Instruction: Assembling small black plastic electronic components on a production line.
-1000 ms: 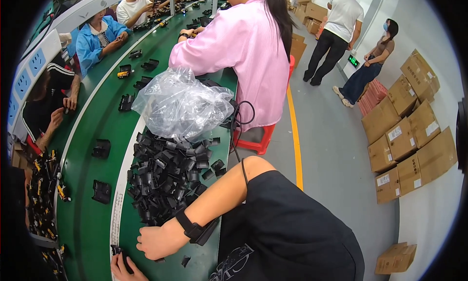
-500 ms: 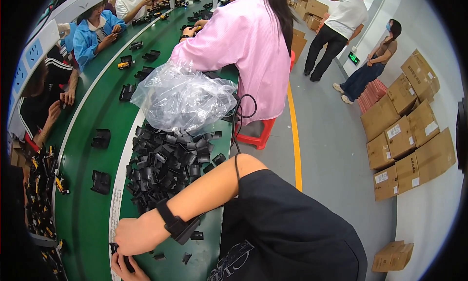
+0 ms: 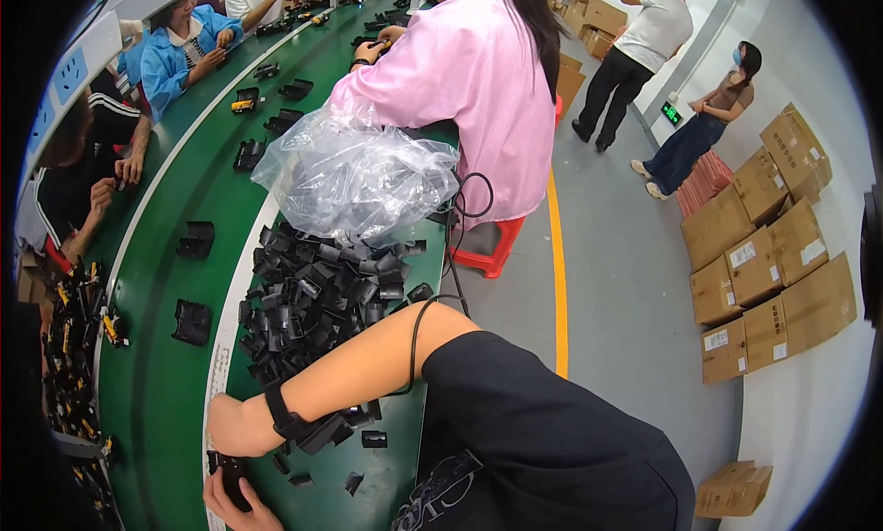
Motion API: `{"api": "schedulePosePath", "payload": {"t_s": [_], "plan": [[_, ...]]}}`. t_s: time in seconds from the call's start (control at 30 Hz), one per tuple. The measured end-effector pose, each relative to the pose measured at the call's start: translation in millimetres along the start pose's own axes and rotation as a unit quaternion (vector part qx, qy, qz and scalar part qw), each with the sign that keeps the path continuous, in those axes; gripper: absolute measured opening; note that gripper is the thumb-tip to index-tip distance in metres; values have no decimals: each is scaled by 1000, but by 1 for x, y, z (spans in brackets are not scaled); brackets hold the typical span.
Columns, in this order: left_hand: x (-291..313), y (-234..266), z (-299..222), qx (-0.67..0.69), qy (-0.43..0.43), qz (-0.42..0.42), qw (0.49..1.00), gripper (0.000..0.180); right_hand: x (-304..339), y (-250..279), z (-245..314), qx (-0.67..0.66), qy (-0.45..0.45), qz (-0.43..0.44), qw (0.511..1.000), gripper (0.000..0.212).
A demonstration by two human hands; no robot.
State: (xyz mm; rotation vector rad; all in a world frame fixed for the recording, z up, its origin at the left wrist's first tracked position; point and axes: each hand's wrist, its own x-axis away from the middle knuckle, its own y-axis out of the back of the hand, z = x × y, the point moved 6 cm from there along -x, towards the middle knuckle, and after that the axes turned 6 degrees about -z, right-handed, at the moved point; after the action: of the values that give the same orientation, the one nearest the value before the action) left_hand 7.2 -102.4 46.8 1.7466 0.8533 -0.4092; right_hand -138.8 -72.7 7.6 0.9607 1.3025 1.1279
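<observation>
At the white edge strip of the green bench, my left hand (image 3: 241, 508) is closed around a black plastic housing (image 3: 226, 467), thumb on one side and fingers on the other. Just above it, my right hand (image 3: 235, 426) is curled down at the housing's upper end. Its fingertips are hidden beneath it, so what they grip does not show. A black band (image 3: 280, 409) circles my right wrist. Beyond my right forearm lies a heap of small curved black plastic pieces (image 3: 317, 296), with a few loose pieces (image 3: 373, 439) on the near side.
Black housings (image 3: 192, 322) sit spaced along the green conveyor (image 3: 152, 375). A clear plastic bag (image 3: 359, 177) rests behind the heap. A black cable (image 3: 451, 255) hangs near my elbow. A co-worker in pink (image 3: 487, 98) sits beyond, on a red stool (image 3: 497, 246). Cartons (image 3: 736, 264) line the wall.
My right forearm has dropped a little and shifted left, its wrist turning. More of the black housing shows between my hands. The whole view has shifted slightly.
</observation>
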Motion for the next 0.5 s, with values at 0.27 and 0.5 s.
{"api": "schedulePosePath", "payload": {"t_s": [0.27,0.5], "plan": [[10,-6,19,-36,-9,53,998,31,-5,29,27,-72,51,-146,985,13],[11,-5,13,81,93,32,992,53,-15,8,37,-41,81,-106,990,16]]}}
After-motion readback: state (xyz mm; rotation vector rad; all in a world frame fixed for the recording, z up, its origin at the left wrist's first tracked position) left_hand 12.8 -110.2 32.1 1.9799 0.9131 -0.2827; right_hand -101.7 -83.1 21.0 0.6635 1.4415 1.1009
